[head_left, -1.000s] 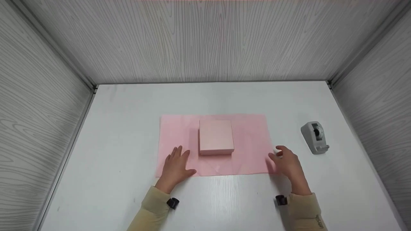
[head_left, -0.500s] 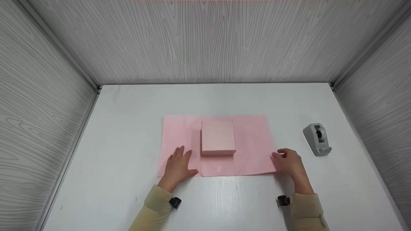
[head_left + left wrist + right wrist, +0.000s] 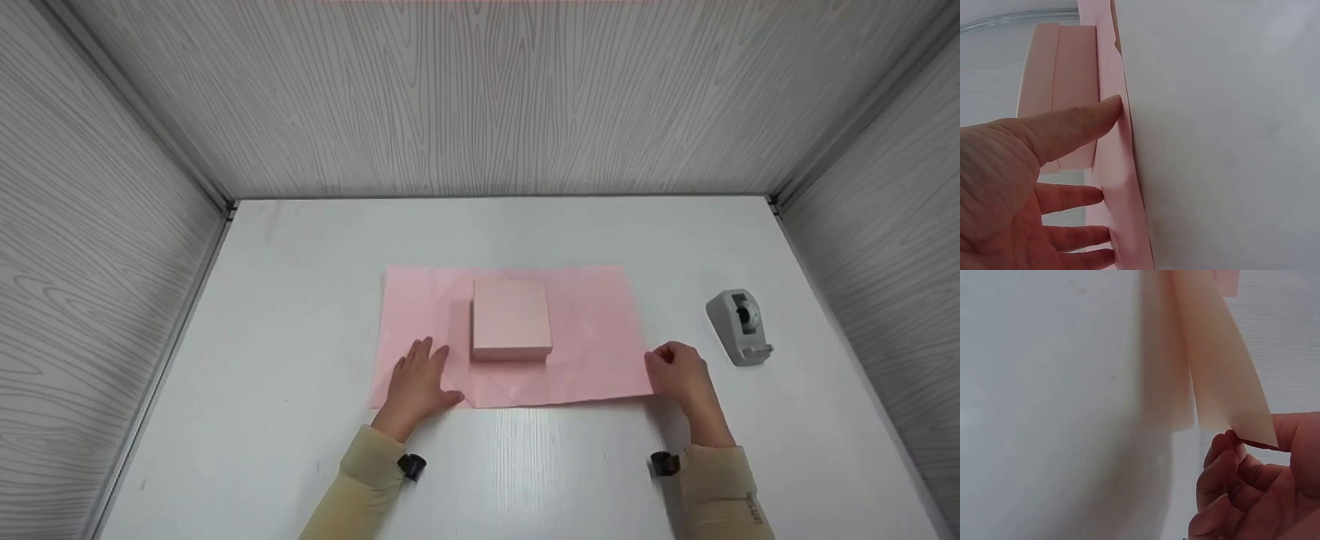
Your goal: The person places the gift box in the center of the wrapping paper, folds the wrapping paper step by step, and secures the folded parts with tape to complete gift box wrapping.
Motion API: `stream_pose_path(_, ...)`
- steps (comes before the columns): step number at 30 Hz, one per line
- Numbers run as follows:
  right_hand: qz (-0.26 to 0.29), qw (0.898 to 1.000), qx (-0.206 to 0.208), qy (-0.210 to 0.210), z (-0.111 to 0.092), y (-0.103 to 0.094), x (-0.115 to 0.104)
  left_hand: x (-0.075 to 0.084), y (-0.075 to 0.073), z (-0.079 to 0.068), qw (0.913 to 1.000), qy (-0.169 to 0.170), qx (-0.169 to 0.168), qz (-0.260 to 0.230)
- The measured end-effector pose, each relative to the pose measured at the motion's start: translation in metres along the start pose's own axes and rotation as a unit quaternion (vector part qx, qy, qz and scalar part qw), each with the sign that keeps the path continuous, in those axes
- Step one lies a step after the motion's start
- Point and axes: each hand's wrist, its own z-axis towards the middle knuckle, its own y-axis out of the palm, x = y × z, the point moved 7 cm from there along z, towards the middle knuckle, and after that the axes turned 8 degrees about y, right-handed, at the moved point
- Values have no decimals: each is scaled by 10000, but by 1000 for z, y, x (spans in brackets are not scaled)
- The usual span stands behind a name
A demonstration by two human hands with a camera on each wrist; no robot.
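A pink sheet of paper (image 3: 592,337) lies on the white table with a pale pink box (image 3: 511,316) on its middle. Spread flat on the sheet's near left part, my left hand (image 3: 416,386) presses it with straight fingers. In the left wrist view the thumb and fingertips of the left hand (image 3: 1044,169) touch the paper (image 3: 1120,185) beside the box (image 3: 1075,67). My right hand (image 3: 681,375) pinches the near right corner of the sheet. That corner is lifted off the table; in the right wrist view the raised paper (image 3: 1224,371) runs up from the thumb and fingers of the right hand (image 3: 1258,489).
To the right stands a grey tape dispenser (image 3: 740,328) with a roll in it. Grey wood-grain panels (image 3: 480,97) enclose the white table (image 3: 300,300) at the back and both sides. A dark wrist device (image 3: 412,466) sits at each sleeve.
My right hand has closed on the sheet's near right corner and raised it slightly. The left hand stays on the paper, and the box keeps its place on the sheet.
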Motion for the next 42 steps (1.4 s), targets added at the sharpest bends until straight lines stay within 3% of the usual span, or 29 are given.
stream_pose_path(6, 85, 9999, 85, -120, 1, -2, -2, 0, -1, 2, 9999, 98, 10, -104)
stream_pose_path(14, 610, 9976, 213, -231, -5, -2, -10, -1, -2, 1, 9998, 148, 44, -92)
stream_pose_path(20, 1007, 9919, 274, -719, -16, 4, -31, 1, -5, 1, 9996, 142, 80, -243)
stream_pose_path(24, 1237, 9858, 96, -1134, -27, 15, -52, 4, -11, 2, 9991, 166, 345, -187)
stream_pose_path(29, 1454, 9775, -219, -1510, -39, 32, -76, 10, -23, 5, 9948, 118, 972, -288)
stream_pose_path(35, 1512, 9692, -421, -1896, -51, 48, -101, 25, -37, 8, 9834, 198, 1401, -1136)
stream_pose_path(42, 1360, 9638, -451, -2251, -59, 62, -125, 58, -51, 17, 9496, 989, 1777, -2387)
